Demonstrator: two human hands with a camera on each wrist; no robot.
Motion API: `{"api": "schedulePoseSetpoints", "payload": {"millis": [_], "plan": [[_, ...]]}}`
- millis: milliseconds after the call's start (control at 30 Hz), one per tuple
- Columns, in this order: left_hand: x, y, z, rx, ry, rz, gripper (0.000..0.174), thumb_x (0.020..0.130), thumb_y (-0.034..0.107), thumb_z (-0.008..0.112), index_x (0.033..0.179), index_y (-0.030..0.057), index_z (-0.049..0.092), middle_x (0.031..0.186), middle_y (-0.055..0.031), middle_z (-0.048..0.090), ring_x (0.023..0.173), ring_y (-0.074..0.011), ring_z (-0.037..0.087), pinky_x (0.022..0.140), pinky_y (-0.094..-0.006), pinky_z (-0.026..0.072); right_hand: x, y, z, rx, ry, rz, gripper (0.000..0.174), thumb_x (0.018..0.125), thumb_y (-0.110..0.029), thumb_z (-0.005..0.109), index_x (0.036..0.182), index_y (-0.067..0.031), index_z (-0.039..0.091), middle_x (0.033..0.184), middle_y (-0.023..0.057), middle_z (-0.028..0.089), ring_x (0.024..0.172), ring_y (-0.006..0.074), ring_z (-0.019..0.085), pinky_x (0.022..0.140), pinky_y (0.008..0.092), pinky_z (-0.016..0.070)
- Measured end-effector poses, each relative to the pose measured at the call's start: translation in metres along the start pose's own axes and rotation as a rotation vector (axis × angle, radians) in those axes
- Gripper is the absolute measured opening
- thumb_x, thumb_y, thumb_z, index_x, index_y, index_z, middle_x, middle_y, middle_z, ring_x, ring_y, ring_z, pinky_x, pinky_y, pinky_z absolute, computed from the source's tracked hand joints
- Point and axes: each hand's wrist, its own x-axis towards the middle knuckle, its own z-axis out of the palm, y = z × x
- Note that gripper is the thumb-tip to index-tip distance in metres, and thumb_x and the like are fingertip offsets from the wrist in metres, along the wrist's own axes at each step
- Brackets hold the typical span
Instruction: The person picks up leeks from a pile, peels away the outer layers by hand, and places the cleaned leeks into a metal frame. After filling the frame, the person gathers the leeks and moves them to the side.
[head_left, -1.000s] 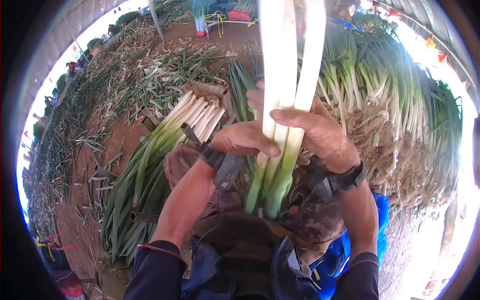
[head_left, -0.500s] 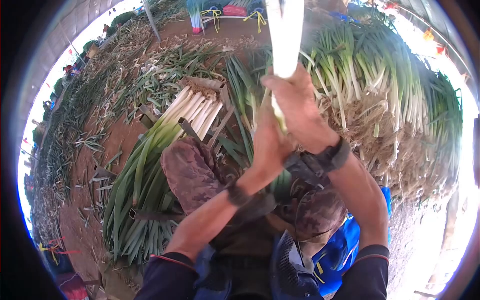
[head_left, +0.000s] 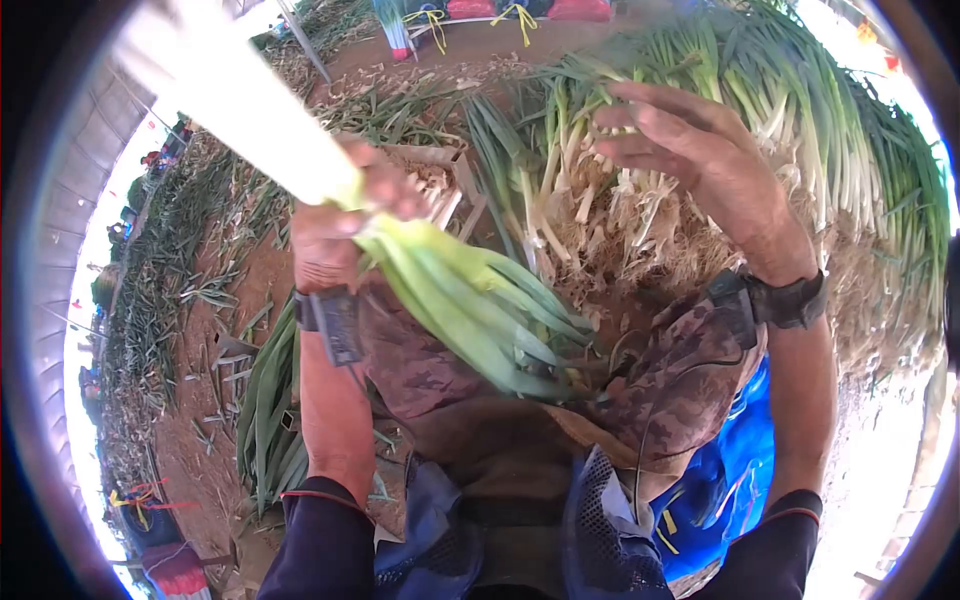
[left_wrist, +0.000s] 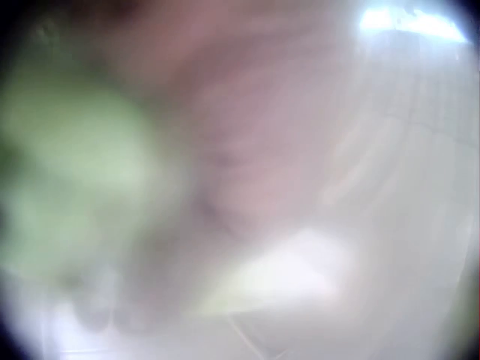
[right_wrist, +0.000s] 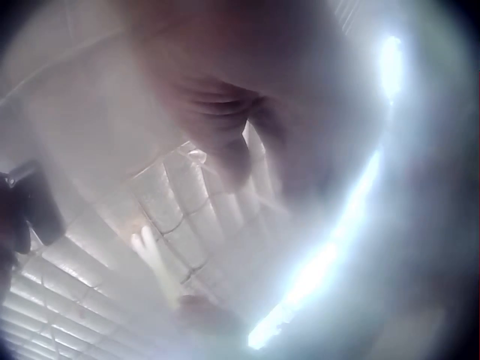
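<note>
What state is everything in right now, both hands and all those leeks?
left hand: grips the held bunch.
held bunch: lifted, tilted, white ends up-left, motion-blurred.
right hand: open, empty, over the rooted pile.
rooted pile: heaped, roots on.
ground leeks: lying flat.

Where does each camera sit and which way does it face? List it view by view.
Head: on the head, facing down and forward; left hand grips the leek bundle, right hand open above the leek pile; forearms and knees show.
Left wrist: at that hand, badly blurred; pink hand, green leaves.
Right wrist: at that hand, blurred; palm and fingers only.
Shared: head and left wrist both show the left hand and bundle.
</note>
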Motion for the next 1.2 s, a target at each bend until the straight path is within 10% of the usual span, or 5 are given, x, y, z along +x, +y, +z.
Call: {"api": "schedulePoseSetpoints", "payload": {"millis": [100,467,800,1067,1200], "plan": [[0.001,0.023,-0.018,-0.083,-0.315,0.137,0.055,0.074,0.004,0.071,0.127,0.0082,0.055,0.096,-0.0076,0.067,0.089,-0.0254,0.069,0.087,-0.0457,0.0577,-0.012,0.016,-0.008,-0.111,0.008,0.122,0.063,0.095,-0.039,0.064,0.137,0.0049,0.050,0.123,0.0210,0.065,0.105,0.0261,0.068,0.097,0.0375,0.0528],[-0.009,0.057,0.024,0.037,0.108,0.199,0.059,0.071,0.009,0.075,0.126,0.0097,0.054,0.089,-0.0009,0.059,0.082,-0.0217,0.062,0.082,-0.0476,0.0543,-0.064,0.072,0.091,-0.319,-0.575,0.569,0.051,0.095,-0.044,0.060,0.102,0.0064,0.068,0.084,0.0199,0.071,0.076,0.0259,0.073,0.070,0.0369,0.0573],[-0.012,0.105,0.028,0.100,-0.322,0.302,0.042,0.078,0.004,0.079,0.117,0.0121,0.062,0.090,0.0007,0.074,0.077,-0.0141,0.072,0.079,-0.0399,0.0608,-0.114,0.142,0.154,-0.693,-0.070,0.180,0.039,0.082,-0.039,0.074,0.095,-0.0029,0.069,0.083,0.0169,0.069,0.080,0.0360,0.068,0.071,0.0455,0.0530],[-0.015,0.125,0.062,0.324,-0.021,0.362,0.045,0.082,0.001,0.071,0.124,0.0090,0.057,0.111,-0.0066,0.067,0.104,-0.0225,0.067,0.099,-0.0472,0.0518,-0.073,0.101,0.084,-1.024,-0.229,0.198,0.030,0.080,-0.032,0.075,0.095,-0.0058,0.073,0.093,0.0140,0.071,0.082,0.0342,0.068,0.073,0.0413,0.0541],[0.009,0.156,0.097,0.858,0.748,0.550,0.050,0.090,0.005,0.065,0.136,-0.0068,0.049,0.124,-0.0211,0.061,0.110,-0.0285,0.064,0.101,-0.0453,0.0518,-0.054,0.085,0.068,-0.732,0.137,0.111,0.037,0.084,-0.025,0.071,0.115,-0.0052,0.068,0.114,0.0157,0.067,0.103,0.0305,0.066,0.085,0.0407,0.0533]]}}
